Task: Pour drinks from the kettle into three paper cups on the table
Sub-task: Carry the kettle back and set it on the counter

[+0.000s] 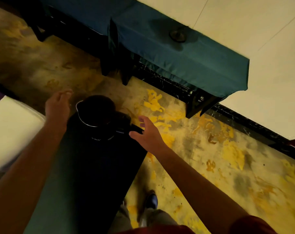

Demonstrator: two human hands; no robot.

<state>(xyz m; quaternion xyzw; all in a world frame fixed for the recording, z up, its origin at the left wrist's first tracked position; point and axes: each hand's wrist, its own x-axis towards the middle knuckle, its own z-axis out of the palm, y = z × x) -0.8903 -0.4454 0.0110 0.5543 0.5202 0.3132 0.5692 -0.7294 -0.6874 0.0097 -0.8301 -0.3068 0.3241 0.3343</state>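
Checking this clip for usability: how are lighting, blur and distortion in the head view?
Head view: dim, yellowish light; the kettle reads as a near-black mass with only a rim highlight; the left hand and the white surface beside it are motion-smeared; the right hand is sharper; wide-angle tilt skews the teal-covered table.
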